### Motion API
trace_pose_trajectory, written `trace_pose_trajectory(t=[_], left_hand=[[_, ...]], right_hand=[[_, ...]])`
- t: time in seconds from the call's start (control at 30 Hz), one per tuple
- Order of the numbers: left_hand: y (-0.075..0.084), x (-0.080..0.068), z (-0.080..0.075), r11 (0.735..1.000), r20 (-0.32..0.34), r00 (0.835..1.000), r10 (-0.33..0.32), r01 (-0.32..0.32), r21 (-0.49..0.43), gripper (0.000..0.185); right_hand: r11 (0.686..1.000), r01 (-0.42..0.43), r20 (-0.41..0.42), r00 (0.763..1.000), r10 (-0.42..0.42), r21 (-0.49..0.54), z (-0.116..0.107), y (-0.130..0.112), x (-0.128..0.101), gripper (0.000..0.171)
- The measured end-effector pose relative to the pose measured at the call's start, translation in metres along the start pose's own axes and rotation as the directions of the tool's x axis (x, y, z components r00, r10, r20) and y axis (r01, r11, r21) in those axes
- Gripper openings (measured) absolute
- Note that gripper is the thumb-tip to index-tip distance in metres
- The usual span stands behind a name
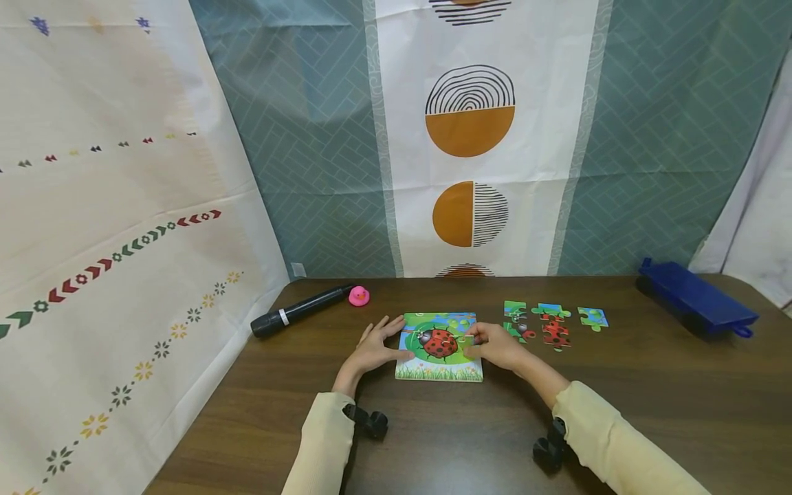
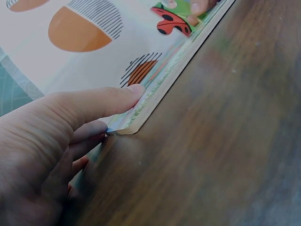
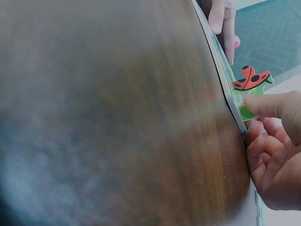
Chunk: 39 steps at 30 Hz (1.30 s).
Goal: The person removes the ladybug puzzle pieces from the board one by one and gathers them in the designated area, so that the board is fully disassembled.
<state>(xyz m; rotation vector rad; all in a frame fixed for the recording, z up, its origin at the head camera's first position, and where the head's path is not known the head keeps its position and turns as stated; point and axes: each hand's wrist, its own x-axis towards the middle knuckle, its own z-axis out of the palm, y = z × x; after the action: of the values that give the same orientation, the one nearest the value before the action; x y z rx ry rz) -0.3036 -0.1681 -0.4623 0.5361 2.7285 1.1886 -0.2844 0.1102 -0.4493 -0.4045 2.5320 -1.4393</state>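
Note:
A ladybug puzzle board (image 1: 427,372) lies flat on the table. My left hand (image 1: 373,348) rests at its left side, fingers spread and fairly straight. In the left wrist view, the left thumb (image 2: 113,101) presses on top of the board near a corner, with other fingers against the edge. My right hand (image 1: 498,346) is over the board's right side. It pinches a puzzle piece (image 3: 252,81), green with part of a red, black-spotted ladybug, between thumb and fingers. That piece is tilted up from the board; its lower part is hidden by the hand.
Several loose puzzle pieces (image 1: 555,335) lie right of the board, with a blue-sky piece (image 1: 594,317) farther right. A black microphone (image 1: 303,309) and pink rubber duck (image 1: 359,296) are at the back left. A blue box-like object (image 1: 699,295) stands at the back right.

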Motion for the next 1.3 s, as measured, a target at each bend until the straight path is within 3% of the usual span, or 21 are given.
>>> trace_pose_trajectory(t=[0.4,0.67,0.8,0.93,1.1,1.3], left_hand=[[0.003,0.001,0.0,1.0,0.005,1.0,-0.016,0.016,0.004,0.078],[0.002,0.001,0.0,1.0,0.008,1.0,0.017,-0.017,0.003,0.077],[0.001,0.001,-0.001,1.0,0.009,1.0,0.023,-0.023,0.008,0.077],[0.0,0.001,-0.001,1.0,0.006,1.0,0.019,-0.019,0.018,0.077],[-0.001,0.001,0.0,1.0,0.005,1.0,0.008,-0.008,0.015,0.078],[-0.002,0.001,0.0,1.0,-0.001,1.0,0.007,-0.007,0.016,0.077]], right_hand=[[1.0,-0.004,0.054,0.999,0.005,-0.012,-0.007,0.001,-0.002,0.035],[1.0,0.002,0.08,0.997,-0.003,0.011,-0.01,0.0,-0.001,0.023],[0.999,0.005,0.108,0.994,-0.008,0.033,-0.013,0.0,0.0,0.025],[0.997,-0.037,0.12,0.992,0.029,0.063,-0.016,0.0,-0.001,0.024],[0.988,-0.098,0.095,0.992,0.087,0.119,-0.02,0.0,-0.003,0.03],[0.986,-0.121,0.027,0.993,0.118,0.117,-0.03,0.002,-0.006,0.035]])
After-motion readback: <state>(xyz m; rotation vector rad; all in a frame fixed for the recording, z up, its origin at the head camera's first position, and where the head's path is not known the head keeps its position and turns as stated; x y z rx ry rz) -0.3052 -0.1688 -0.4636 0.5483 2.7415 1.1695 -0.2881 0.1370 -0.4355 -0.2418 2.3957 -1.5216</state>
